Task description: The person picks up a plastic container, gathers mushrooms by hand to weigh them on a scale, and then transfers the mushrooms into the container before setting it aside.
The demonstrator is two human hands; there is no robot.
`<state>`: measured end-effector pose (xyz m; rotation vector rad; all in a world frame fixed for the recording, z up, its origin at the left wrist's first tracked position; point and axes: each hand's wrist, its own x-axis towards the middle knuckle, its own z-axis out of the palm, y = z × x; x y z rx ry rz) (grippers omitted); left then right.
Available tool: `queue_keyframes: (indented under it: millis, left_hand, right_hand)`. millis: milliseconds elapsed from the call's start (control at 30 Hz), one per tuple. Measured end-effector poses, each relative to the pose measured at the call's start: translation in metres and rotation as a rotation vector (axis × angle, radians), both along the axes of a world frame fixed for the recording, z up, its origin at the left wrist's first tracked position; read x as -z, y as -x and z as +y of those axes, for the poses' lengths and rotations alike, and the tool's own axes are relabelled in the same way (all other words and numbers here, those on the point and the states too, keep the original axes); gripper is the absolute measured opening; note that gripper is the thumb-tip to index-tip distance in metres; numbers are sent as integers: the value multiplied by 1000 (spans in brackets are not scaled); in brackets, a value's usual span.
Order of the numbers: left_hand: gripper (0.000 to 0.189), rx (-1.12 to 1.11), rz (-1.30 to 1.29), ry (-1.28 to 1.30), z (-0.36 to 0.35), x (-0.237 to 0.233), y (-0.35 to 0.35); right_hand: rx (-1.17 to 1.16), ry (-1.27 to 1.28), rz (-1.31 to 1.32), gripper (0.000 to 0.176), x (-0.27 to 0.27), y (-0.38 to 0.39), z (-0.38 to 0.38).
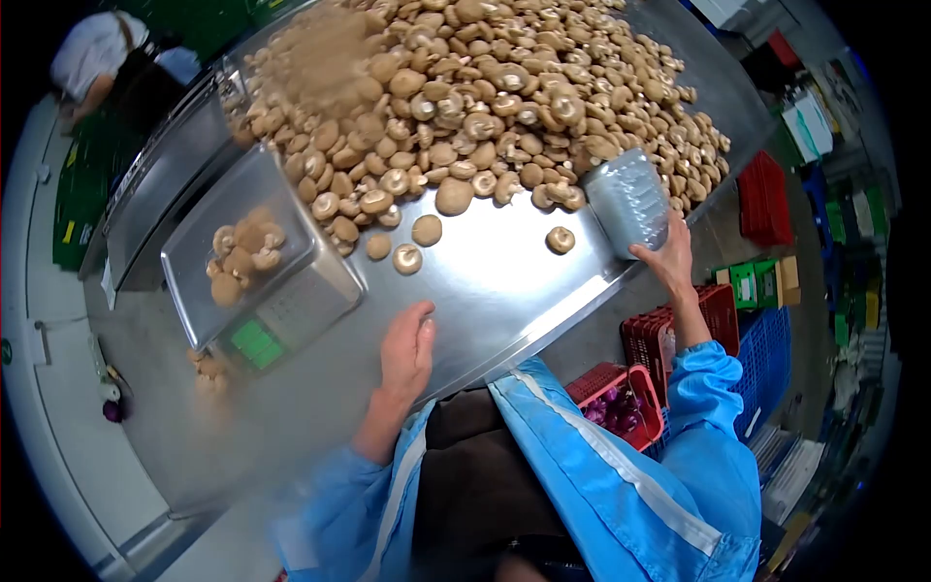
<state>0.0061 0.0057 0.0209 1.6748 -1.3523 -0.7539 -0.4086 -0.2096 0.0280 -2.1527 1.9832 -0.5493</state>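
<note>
Right hand (669, 257): grip around one clear tray (630, 199) — left hand (407, 349): grip released, empty; four stray mushrooms (427, 230) between.

Head view, steeply downward (fisheye), close

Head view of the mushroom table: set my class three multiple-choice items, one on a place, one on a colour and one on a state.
1. Where is the scale tray that holds a few mushrooms?
A. Left of the heap
B. Right of the heap
C. On the floor

2. What colour are the person's sleeves?
A. Blue
B. Red
C. White

3. What is the right hand doing?
A. Lying flat and empty
B. Holding a clear plastic container
C. Reaching into a crate

Answers:
1. A, the tray stands at the heap's left.
2. A, both sleeves are blue.
3. B, its fingers grip the container near the table's edge.
</note>
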Motion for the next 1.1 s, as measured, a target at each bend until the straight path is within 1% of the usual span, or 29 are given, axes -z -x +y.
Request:
queue_keyframes:
  millis: [100, 133, 267, 300, 367, 433, 467, 533, 567, 600, 633, 700, 733, 767, 833, 900, 933, 1033, 1067, 1100]
  left_hand:
    - [25, 29, 25, -22, -8, -4, 7]
    - [24, 35, 47, -34, -10, -5, 11]
    - [23, 86, 80, -58, -15, -6, 23]
    - [23, 96, 91, -74, -15, -6, 24]
    - [22, 117, 98, -95, -15, -5, 27]
    - [22, 127, 86, -103, -15, -6, 26]
    - [22, 134, 84, -107, -13, -6, 24]
    - [24, 122, 80, -119, -10, -6, 17]
    - [26, 77, 191, -116, -8, -3, 17]
    - [30, 28, 300, -111, -7, 3, 16]
    - [33, -25, 408, -102, -5, 5, 15]
    - [41, -67, 426, -94, -9, -5, 14]
    - [46, -86, 432, -94, -12, -10, 12]
    - [44, -71, 417, -119, -14, -13, 8]
    - [41, -32, 391, -167, -18, -16, -2]
    - [32, 8, 566, -432, -18, -12, -24]
    - [28, 29, 654, -563, -19, -9, -32]
    - [25, -108, 769, -570, -4, 10, -34]
    - [25, -157, 818, -573, 4, 19, -31]
    - [25, -207, 867, -575, 12, 29, -25]
  right_hand:
    - [58, -53, 12, 99, -12, -8, 0]
    - [58, -7, 24, 98, -9, -8, 1]
    - [86, 22, 66, 96, -17, -15, 6]
    - [79, 50, 69, 91, -20, -18, 10]
    - [-14, 192, 111, 86, -2, -17, 17]
    - [-27, 239, 117, 80, -8, -31, 27]
    - [-33, 253, 109, 71, -11, -33, 30]
    - [-70, 226, -18, 63, -27, -41, 40]
    - [-107, 204, -85, 59, -36, -48, 46]
    - [-133, 261, -69, 45, -44, -56, 54]
    - [-146, 151, -215, 41, -48, -66, 60]
    - [-171, -96, -499, 34, -49, -87, 77]
    - [-267, -225, -592, 31, -42, -102, 85]
    - [-361, -353, -682, 29, -36, -119, 91]
    - [-417, -843, -958, 27, -37, -149, 102]
    - [-409, -1065, -1064, 26, -30, -171, 104]
    - [-404, -1041, -1105, 30, -16, -178, 101]
    - [-191, -919, -1152, 37, 29, -191, 101]
    - [-206, -888, -1120, 44, 43, -194, 105]
    - [-170, -912, -976, 50, 31, -200, 110]
